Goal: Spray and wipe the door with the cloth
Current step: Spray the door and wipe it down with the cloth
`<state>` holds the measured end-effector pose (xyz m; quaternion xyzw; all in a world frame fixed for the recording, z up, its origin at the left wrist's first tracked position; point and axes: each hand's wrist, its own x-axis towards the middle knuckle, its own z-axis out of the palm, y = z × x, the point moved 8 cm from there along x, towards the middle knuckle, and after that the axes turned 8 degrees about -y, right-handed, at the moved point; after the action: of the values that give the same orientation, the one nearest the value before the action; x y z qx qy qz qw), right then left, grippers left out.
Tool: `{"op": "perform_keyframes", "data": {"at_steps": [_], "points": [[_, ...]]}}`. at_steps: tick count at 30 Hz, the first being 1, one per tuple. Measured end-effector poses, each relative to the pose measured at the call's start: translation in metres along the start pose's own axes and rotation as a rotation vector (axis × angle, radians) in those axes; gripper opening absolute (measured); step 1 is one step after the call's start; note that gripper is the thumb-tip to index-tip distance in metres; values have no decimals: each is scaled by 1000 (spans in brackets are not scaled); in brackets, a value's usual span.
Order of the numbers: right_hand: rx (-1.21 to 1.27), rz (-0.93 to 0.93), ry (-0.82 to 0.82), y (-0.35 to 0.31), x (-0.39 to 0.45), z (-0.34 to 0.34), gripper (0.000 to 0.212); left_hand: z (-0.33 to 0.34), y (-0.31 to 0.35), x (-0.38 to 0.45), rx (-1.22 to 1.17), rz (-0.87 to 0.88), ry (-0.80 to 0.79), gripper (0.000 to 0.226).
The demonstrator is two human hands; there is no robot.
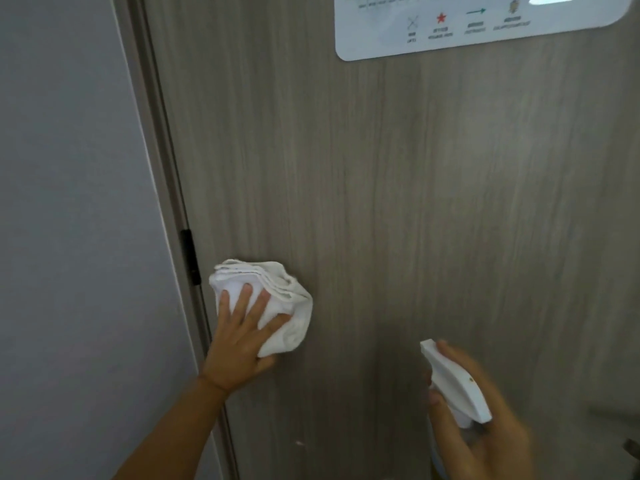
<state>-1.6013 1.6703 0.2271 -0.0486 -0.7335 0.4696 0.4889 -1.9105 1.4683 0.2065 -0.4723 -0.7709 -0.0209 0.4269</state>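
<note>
light: dim, soft, glare on my door point(398, 168) upper right
blur: my right hand point(485, 420) smeared
edges: bowed

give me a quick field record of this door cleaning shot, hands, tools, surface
left hand: presses the white cloth flat on the door, near the hinge
right hand: grips the white spray bottle, blurred, nozzle toward the door
door: grey wood grain
sign: white, on the door, top right
wall: grey, at left

cloth point(277, 303) on door point(398, 202), spray bottle point(457, 386) right, perhaps apart
</note>
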Motion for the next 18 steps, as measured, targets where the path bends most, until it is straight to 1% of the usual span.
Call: {"op": "perform_keyframes", "data": {"at_steps": [1, 2, 3, 5, 6, 7, 8, 9, 10, 11, 12, 13, 16, 18], "points": [[-44, -34, -27, 3, -2, 9, 37, -3, -10, -4, -30, -65, -4, 78], [-68, -26, -67, 6, -2, 20, 30, -8, -19, -7, -68, -126, -1, 76], [-65, 36, -120, 13, -6, 37, 31, -13, -25, -9, -116, -163, 2, 72], [-114, 123, -218, 34, -20, 77, 52, -24, -32, -9, -212, -176, 0, 65], [-155, 137, -213, 45, -28, 93, 55, -27, -35, -9, -252, -174, -13, 61], [-172, 134, -187, 48, -33, 106, 53, -28, -38, -11, -291, -179, -32, 58], [-174, 125, -204, 56, -40, 121, 46, -29, -42, -13, -327, -193, -51, 57], [-189, 116, -278, 64, -44, 140, 34, -29, -46, -16, -357, -212, -67, 56], [-184, 160, -374, 72, -49, 157, 36, -28, -50, -19, -374, -230, -79, 56], [-188, 164, -445, 78, -53, 168, 48, -28, -53, -21, -381, -240, -91, 56], [-184, 159, -445, 86, -54, 173, 56, -28, -54, -23, -381, -242, -105, 57], [-170, 153, -433, 93, -56, 179, 59, -27, -54, -24, -378, -241, -119, 58], [-145, 104, -469, 89, -58, 199, 59, -27, -52, -24, -362, -235, -139, 59], [-135, 94, -440, 84, -58, 205, 65, -26, -51, -24, -366, -232, -142, 58]]}}
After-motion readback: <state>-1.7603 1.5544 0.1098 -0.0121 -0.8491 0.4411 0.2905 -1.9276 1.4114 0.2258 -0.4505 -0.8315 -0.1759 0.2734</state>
